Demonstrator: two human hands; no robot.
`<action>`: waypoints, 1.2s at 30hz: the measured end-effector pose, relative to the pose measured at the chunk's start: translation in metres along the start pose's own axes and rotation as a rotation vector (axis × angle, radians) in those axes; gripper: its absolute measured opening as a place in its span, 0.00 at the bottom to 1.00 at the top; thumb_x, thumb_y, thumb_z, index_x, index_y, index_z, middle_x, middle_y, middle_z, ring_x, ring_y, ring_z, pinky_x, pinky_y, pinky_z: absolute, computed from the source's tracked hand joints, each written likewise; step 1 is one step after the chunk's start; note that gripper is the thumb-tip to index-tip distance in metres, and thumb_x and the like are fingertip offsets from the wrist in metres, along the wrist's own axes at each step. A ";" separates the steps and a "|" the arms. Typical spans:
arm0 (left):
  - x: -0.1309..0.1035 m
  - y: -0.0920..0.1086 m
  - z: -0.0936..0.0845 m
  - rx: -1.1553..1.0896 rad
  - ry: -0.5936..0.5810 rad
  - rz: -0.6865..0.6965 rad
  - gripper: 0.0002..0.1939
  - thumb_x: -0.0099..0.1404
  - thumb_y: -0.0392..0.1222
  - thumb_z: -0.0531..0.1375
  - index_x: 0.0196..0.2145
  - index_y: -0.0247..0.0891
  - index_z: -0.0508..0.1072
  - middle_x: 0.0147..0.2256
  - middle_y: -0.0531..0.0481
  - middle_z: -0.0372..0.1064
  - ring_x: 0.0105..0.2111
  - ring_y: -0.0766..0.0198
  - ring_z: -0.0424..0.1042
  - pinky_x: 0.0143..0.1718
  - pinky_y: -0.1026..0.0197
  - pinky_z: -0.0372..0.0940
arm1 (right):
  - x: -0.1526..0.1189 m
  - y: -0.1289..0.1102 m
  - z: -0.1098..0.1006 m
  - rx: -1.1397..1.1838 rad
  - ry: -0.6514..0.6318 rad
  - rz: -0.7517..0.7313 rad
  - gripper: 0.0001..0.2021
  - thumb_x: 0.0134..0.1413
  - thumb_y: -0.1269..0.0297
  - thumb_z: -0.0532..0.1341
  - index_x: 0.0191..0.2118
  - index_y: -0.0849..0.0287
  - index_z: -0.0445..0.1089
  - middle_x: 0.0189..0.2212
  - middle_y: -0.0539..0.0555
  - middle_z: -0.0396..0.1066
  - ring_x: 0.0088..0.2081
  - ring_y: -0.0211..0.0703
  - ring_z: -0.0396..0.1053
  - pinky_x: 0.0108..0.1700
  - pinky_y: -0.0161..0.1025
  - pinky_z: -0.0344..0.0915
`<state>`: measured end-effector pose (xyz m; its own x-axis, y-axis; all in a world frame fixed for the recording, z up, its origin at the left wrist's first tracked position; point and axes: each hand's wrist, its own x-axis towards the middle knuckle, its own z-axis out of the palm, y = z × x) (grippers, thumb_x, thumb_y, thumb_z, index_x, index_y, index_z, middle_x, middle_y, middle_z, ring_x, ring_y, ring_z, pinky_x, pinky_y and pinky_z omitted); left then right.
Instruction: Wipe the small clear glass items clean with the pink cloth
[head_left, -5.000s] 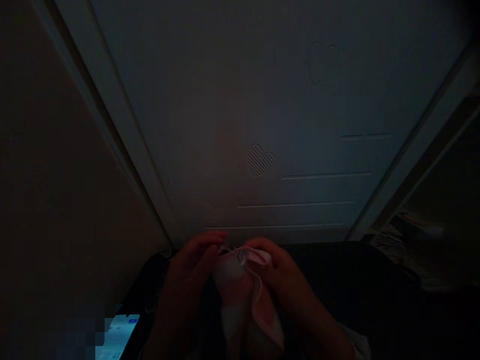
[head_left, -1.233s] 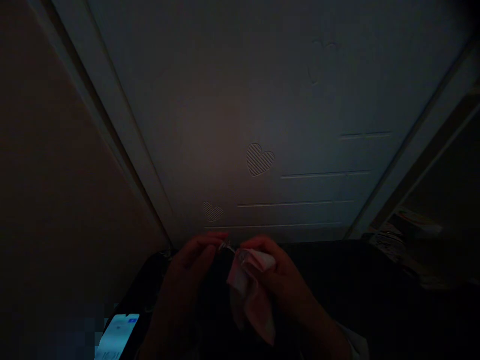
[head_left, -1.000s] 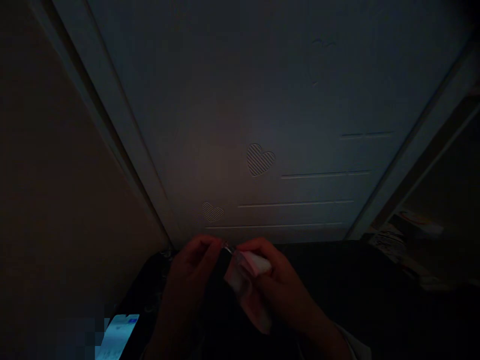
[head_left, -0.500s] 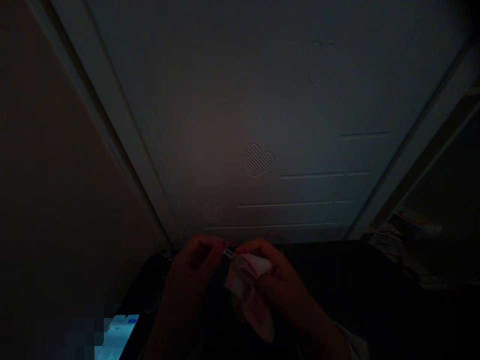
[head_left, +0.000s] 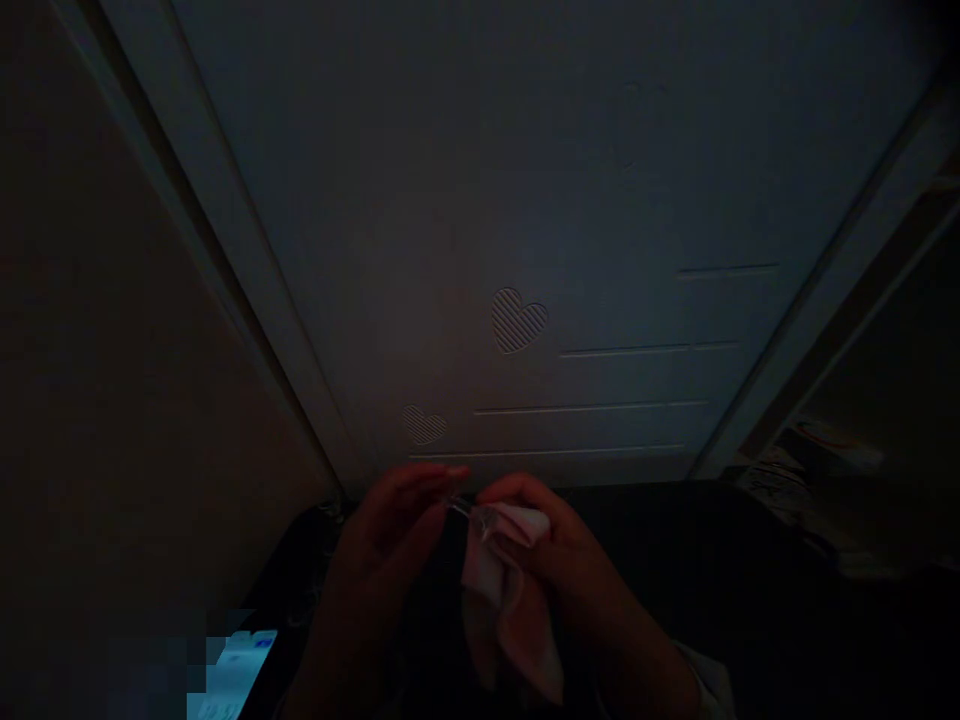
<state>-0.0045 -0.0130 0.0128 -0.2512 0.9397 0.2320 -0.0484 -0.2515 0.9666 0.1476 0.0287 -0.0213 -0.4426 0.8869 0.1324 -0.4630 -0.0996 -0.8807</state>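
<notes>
In dim light, both of my hands meet low in the middle of the head view. My right hand [head_left: 551, 535] is closed on a pale pink cloth [head_left: 484, 575], whose loose folds hang below the fingers. A small clear, shiny object [head_left: 465, 508] with a thin stem-like part lies between the hands, its wider right end against the cloth. My left hand [head_left: 394, 525] has its thumb and forefinger at the narrow left end of that object. The darkness hides the exact contact and the object's kind.
A pale door-like panel [head_left: 390, 250] with embossed hearts and lines stands in front. A brownish surface [head_left: 112, 350] runs along the left. At lower left glows a lit screen [head_left: 236, 680], partly pixelated. Dim, papery items [head_left: 817, 450] lie at the right.
The cloth has shifted slightly right and hangs a little lower, showing more of the clear object's wider end. My left forefinger has lifted and straightened somewhat. The panel looks darker.
</notes>
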 end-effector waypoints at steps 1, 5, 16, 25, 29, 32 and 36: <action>0.000 0.000 -0.001 0.006 -0.020 0.001 0.08 0.59 0.43 0.68 0.38 0.46 0.80 0.42 0.51 0.82 0.46 0.55 0.78 0.48 0.60 0.70 | 0.000 0.000 0.000 0.015 0.002 0.008 0.15 0.41 0.60 0.75 0.35 0.56 0.74 0.27 0.46 0.71 0.26 0.37 0.66 0.30 0.32 0.59; -0.001 0.000 -0.006 0.033 -0.059 -0.028 0.09 0.59 0.45 0.69 0.40 0.47 0.82 0.45 0.49 0.82 0.48 0.52 0.78 0.48 0.59 0.71 | 0.000 0.002 -0.001 0.077 0.003 0.032 0.15 0.39 0.60 0.76 0.34 0.56 0.75 0.26 0.46 0.71 0.26 0.36 0.65 0.29 0.31 0.58; -0.004 -0.001 -0.007 -0.038 -0.079 -0.012 0.06 0.60 0.40 0.68 0.35 0.51 0.84 0.47 0.53 0.82 0.47 0.56 0.78 0.47 0.62 0.70 | 0.002 0.002 -0.001 0.145 -0.010 0.087 0.16 0.37 0.61 0.76 0.34 0.56 0.74 0.26 0.46 0.72 0.25 0.36 0.65 0.28 0.31 0.58; -0.003 -0.003 -0.006 -0.136 -0.093 0.011 0.08 0.59 0.36 0.67 0.30 0.51 0.84 0.42 0.54 0.82 0.47 0.57 0.78 0.46 0.63 0.69 | 0.003 0.003 0.001 0.252 -0.015 0.124 0.19 0.33 0.60 0.79 0.32 0.57 0.74 0.24 0.46 0.72 0.23 0.34 0.65 0.27 0.30 0.58; -0.004 0.000 -0.004 -0.144 -0.089 0.005 0.07 0.58 0.37 0.68 0.28 0.51 0.83 0.41 0.54 0.82 0.46 0.56 0.78 0.46 0.62 0.69 | 0.002 0.004 0.001 0.263 -0.048 0.119 0.16 0.38 0.62 0.77 0.33 0.57 0.74 0.25 0.46 0.72 0.24 0.34 0.66 0.28 0.29 0.60; -0.005 0.001 -0.005 -0.141 -0.090 0.013 0.07 0.59 0.37 0.68 0.27 0.51 0.83 0.41 0.54 0.82 0.46 0.56 0.78 0.46 0.62 0.69 | 0.002 0.003 0.001 0.294 -0.064 0.125 0.16 0.37 0.62 0.78 0.33 0.57 0.74 0.25 0.45 0.72 0.24 0.33 0.66 0.27 0.28 0.60; -0.006 -0.003 -0.010 -0.122 -0.137 0.014 0.06 0.60 0.40 0.68 0.27 0.49 0.83 0.42 0.53 0.81 0.45 0.56 0.78 0.44 0.63 0.69 | 0.003 0.001 0.002 0.350 -0.101 0.143 0.16 0.36 0.64 0.78 0.31 0.58 0.74 0.23 0.45 0.71 0.23 0.32 0.66 0.25 0.27 0.61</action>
<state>-0.0126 -0.0200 0.0079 -0.1190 0.9567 0.2655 -0.1644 -0.2827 0.9450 0.1440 0.0301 -0.0209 -0.5870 0.8057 0.0790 -0.6176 -0.3826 -0.6871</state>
